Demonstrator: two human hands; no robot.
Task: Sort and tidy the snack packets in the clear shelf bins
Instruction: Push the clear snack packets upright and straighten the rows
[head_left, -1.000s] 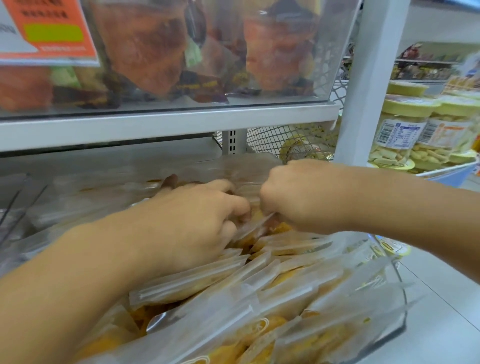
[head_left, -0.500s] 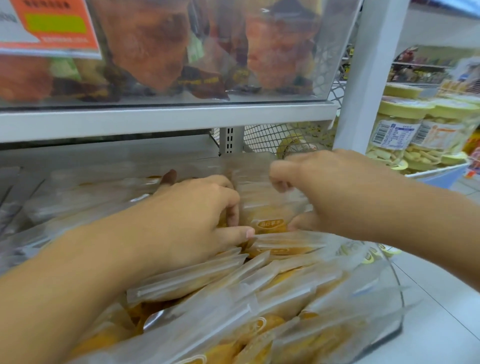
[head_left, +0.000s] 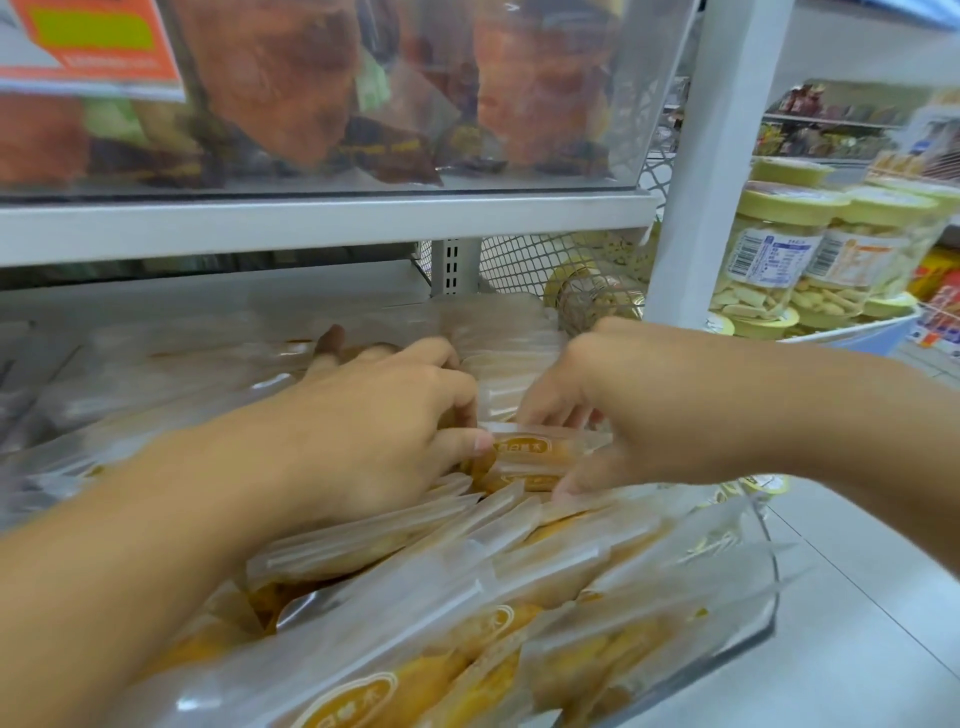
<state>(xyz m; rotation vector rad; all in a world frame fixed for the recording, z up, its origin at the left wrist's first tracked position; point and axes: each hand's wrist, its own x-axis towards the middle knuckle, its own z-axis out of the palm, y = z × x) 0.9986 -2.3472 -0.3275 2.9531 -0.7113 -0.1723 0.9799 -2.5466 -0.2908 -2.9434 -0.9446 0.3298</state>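
**Both hands on one packet deep in the lower bin**

The left hand (head_left: 374, 431) and right hand (head_left: 613, 415) meet over the clear bin (head_left: 763, 582), each curled around an end of one yellow snack packet (head_left: 524, 457) toward the bin's back edge. More packets (head_left: 395, 613) lie stacked toward its front rim. On the shelf (head_left: 311, 223) above, an upper bin (head_left: 644, 104) holds reddish bags. Lidded jars (head_left: 779, 249) stand well off to the right.

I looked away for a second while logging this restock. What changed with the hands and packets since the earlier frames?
The right hand uncurled from a fist, dropped and now grips a yellow packet from its right end, fingers above and thumb below. That packet, hidden a second ago, now shows between both hands. The left hand stayed curled among the packets; the clear bin did not move.
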